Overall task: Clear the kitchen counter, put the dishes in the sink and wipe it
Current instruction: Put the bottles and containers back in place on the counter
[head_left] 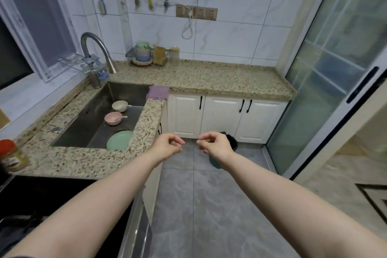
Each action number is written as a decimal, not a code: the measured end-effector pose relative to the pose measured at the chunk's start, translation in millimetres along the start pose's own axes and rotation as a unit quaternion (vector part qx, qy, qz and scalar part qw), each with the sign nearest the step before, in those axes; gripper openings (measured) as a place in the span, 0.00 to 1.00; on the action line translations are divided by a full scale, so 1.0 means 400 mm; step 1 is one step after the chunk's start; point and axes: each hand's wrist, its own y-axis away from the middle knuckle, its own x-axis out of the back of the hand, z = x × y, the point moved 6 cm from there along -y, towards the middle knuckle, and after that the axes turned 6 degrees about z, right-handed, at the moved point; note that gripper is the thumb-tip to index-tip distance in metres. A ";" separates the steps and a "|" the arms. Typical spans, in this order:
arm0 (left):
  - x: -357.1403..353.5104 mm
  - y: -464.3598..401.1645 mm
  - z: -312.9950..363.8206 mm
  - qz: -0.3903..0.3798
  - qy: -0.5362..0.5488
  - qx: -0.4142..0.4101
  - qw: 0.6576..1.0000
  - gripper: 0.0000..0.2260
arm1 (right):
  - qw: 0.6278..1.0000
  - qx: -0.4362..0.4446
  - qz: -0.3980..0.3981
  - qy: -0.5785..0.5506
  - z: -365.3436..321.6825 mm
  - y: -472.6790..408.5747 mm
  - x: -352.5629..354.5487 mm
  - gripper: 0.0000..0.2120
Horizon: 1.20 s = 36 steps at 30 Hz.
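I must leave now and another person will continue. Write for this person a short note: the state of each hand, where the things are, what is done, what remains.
Left hand: holds nothing, fingers loosely curled, in the air over the floor.
Right hand: the same, holds nothing.
Dishes: cream bowl, pink bowl and green plate are already in the sink.
Purple cloth lies on the counter edge at the sink's corner.
Done: dishes are in the sink.
Left: the dish rack still stands at the back wall. I cannot tell whether the counter was wiped; take the cloth and wipe if needed.
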 end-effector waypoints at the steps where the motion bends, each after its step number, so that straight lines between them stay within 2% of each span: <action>1: -0.020 -0.025 0.001 -0.011 0.001 0.004 1.000 0.12 | 1.000 0.001 0.009 0.005 0.007 -0.022 0.008 0.06; 6: -0.083 -0.130 0.013 -0.075 0.006 0.029 0.997 0.09 | 0.999 0.001 0.036 0.006 0.009 -0.131 0.047 0.04; 13: -0.141 -0.327 0.054 -0.061 0.031 0.051 0.996 0.07 | 1.000 -0.019 0.022 -0.001 0.034 -0.353 0.080 0.03; 21: -0.206 -0.604 0.103 -0.011 0.013 0.081 0.997 0.06 | 0.994 -0.072 -0.026 -0.075 0.061 -0.696 0.117 0.04; 26: -0.225 -0.750 0.144 0.049 0.024 0.088 0.995 0.07 | 0.994 -0.073 -0.054 -0.068 0.052 -0.894 0.137 0.05; 32: -0.202 -0.844 0.148 0.102 0.041 0.090 0.990 0.06 | 0.993 -0.067 -0.080 -0.057 0.059 -1.044 0.086 0.05; 36: -0.149 -0.911 0.118 0.149 0.071 0.128 0.978 0.05 | 0.992 -0.059 -0.099 -0.056 0.044 -1.113 0.030 0.05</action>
